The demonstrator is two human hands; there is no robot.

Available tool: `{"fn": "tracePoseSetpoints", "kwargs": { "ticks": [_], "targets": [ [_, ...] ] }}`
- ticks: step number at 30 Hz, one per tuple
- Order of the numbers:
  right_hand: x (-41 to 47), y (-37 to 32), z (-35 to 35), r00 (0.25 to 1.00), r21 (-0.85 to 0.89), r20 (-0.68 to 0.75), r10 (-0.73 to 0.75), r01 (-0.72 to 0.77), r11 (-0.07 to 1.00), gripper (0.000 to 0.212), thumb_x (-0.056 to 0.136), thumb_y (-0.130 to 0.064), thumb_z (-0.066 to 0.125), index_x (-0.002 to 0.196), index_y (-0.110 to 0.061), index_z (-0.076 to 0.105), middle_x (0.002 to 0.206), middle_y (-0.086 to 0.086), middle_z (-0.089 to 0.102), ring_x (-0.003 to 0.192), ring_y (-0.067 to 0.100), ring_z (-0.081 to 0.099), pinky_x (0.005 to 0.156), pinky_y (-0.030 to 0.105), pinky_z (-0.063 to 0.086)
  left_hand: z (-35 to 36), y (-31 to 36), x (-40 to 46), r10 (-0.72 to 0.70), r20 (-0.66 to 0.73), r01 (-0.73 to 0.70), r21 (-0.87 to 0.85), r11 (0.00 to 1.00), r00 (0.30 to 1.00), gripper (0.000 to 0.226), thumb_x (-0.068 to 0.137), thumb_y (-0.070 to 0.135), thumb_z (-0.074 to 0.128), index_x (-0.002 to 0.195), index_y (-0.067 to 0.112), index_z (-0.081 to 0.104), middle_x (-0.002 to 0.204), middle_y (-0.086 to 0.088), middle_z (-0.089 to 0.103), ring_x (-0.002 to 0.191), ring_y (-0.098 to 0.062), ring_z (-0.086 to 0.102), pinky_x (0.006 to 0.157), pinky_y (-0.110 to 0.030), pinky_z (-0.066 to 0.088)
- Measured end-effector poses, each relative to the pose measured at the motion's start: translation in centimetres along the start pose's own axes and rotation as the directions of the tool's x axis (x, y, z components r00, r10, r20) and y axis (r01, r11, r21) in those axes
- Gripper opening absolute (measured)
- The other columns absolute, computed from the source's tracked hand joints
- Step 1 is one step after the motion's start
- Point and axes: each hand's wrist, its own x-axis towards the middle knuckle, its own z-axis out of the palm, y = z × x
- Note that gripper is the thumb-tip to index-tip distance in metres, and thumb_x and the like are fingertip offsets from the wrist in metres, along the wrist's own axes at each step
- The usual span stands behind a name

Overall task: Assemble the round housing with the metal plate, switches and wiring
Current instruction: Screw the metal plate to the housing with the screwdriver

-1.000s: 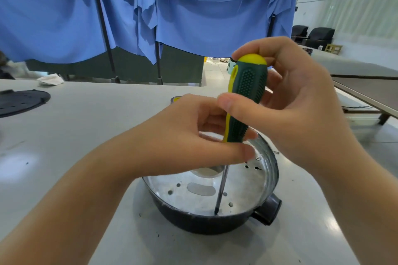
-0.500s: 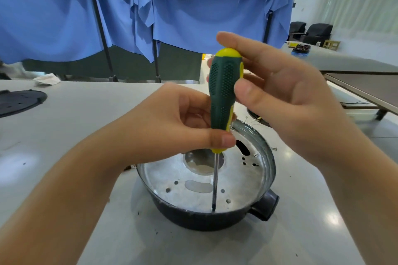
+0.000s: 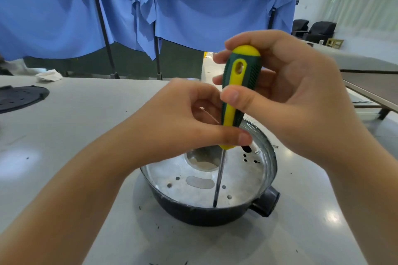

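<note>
Blue cloth (image 3: 64,13) hangs behind the grey table (image 3: 75,127), where the round housing (image 3: 206,215) stands with the metal plate (image 3: 241,176) inside. Both hands grasp the screwdriver (image 3: 238,92): the left hand (image 3: 183,122) pinches its lower handle, the right hand (image 3: 286,94) wraps the top, and the tip touches the plate's near edge.

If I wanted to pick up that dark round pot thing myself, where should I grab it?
Probably by the stubby spout-like knob jutting from the round housing at its near right, coming in from the right. It is the only part that sticks out; the wall is smooth and curved. The screwdriver and both hands crowd the top, so wait until they clear.
</note>
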Motion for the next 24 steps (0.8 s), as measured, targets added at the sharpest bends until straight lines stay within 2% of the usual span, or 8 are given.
{"fn": "tracePoseSetpoints", "kwargs": {
  "ticks": [3, 6, 9, 14, 16, 19, 22, 24],
  "targets": [
    [-0.1, -0.1, 0.3, 0.998, -0.083, -0.062, -0.016, 0.011, 0.997, 0.044, 0.074, -0.019, 0.080, 0.112, -0.020, 0.059, 0.098, -0.003, 0.068, 0.091, 0.016, 0.069, 0.080, 0.030, 0.058, -0.1, 0.1, 0.0, 0.042, -0.004, -0.041, 0.017, 0.999, 0.999, 0.034, 0.060, 0.024, 0.084, 0.089, 0.011, 0.071, 0.065, 0.006, 0.072, 0.060, -0.009, 0.070, 0.060, -0.018, 0.055],
    [-0.2, -0.1, 0.8, 0.993, -0.165, -0.099, -0.061, 0.044, 0.985, 0.045, 0.073, -0.024, 0.083, 0.110, -0.019, 0.059, 0.090, -0.014, 0.062, 0.083, 0.010, 0.065, 0.076, 0.023, 0.054, -0.4, 0.2, -0.2, 0.053, 0.056, -0.052, -0.008, 0.999, 0.997, 0.028, 0.065, 0.021, 0.079, 0.091, 0.010, 0.072, 0.079, -0.003, 0.076, 0.075, -0.018, 0.074, 0.071, -0.029, 0.060],
    [-0.3, -0.1, 1.0, 0.991, -0.196, -0.102, -0.091, 0.070, 0.978, 0.042, 0.075, -0.028, 0.081, 0.109, -0.019, 0.058, 0.088, -0.017, 0.058, 0.081, 0.007, 0.061, 0.076, 0.019, 0.050, -0.5, 0.2, -0.4, 0.062, 0.114, -0.058, -0.038, 0.998, 0.992, 0.026, 0.070, 0.017, 0.074, 0.093, 0.006, 0.071, 0.083, -0.005, 0.076, 0.081, -0.020, 0.074, 0.073, -0.028, 0.059],
    [-0.6, -0.1, 0.6, 0.999, 0.100, 0.052, -0.007, 0.002, 0.995, 0.033, 0.094, -0.016, 0.048, 0.127, -0.017, 0.052, 0.113, 0.012, 0.065, 0.107, 0.025, 0.063, 0.092, 0.037, 0.054, -1.1, -0.1, -0.5, 0.015, 0.171, 0.007, -0.128, 0.992, 0.985, 0.034, 0.070, 0.015, 0.071, 0.103, 0.007, 0.069, 0.093, -0.005, 0.076, 0.087, -0.022, 0.074, 0.075, -0.026, 0.058],
    [-0.5, -0.1, 0.4, 0.995, 0.203, 0.098, -0.002, -0.018, 0.979, 0.038, 0.095, -0.009, 0.043, 0.133, -0.014, 0.048, 0.121, 0.012, 0.064, 0.113, 0.024, 0.061, 0.094, 0.034, 0.053, -1.2, -0.2, -0.4, 0.007, 0.200, 0.025, -0.159, 0.987, 0.980, 0.032, 0.074, 0.012, 0.071, 0.106, 0.009, 0.068, 0.096, -0.005, 0.076, 0.089, -0.023, 0.073, 0.077, -0.029, 0.058],
    [-0.3, -0.1, 0.4, 0.993, 0.190, 0.107, -0.047, 0.026, 0.981, 0.039, 0.093, -0.003, 0.048, 0.131, -0.009, 0.046, 0.114, 0.010, 0.064, 0.108, 0.015, 0.064, 0.085, 0.021, 0.051, -1.2, -0.3, -0.4, 0.008, 0.239, 0.040, -0.195, 0.980, 0.971, 0.028, 0.080, 0.008, 0.067, 0.107, 0.013, 0.067, 0.101, -0.004, 0.075, 0.093, -0.019, 0.072, 0.078, -0.025, 0.057],
    [-0.1, 0.0, 0.3, 0.997, 0.158, 0.063, -0.046, 0.035, 0.987, 0.031, 0.088, -0.006, 0.057, 0.119, -0.012, 0.054, 0.104, 0.015, 0.064, 0.098, 0.026, 0.065, 0.079, 0.026, 0.054, -1.3, -0.5, -0.4, 0.003, 0.281, 0.061, -0.218, 0.974, 0.960, 0.028, 0.081, 0.006, 0.063, 0.108, 0.013, 0.066, 0.104, -0.002, 0.075, 0.097, -0.016, 0.071, 0.080, -0.021, 0.055],
    [0.0, -0.1, 0.4, 0.998, 0.119, 0.030, -0.056, 0.052, 0.992, 0.030, 0.085, -0.008, 0.063, 0.114, -0.015, 0.056, 0.092, 0.004, 0.062, 0.088, 0.021, 0.064, 0.076, 0.025, 0.053, -1.4, -0.4, -0.4, -0.008, 0.281, 0.066, -0.200, 0.978, 0.960, 0.029, 0.080, 0.009, 0.066, 0.108, 0.012, 0.068, 0.104, -0.003, 0.075, 0.098, -0.017, 0.071, 0.080, -0.022, 0.055]
  ]
}}
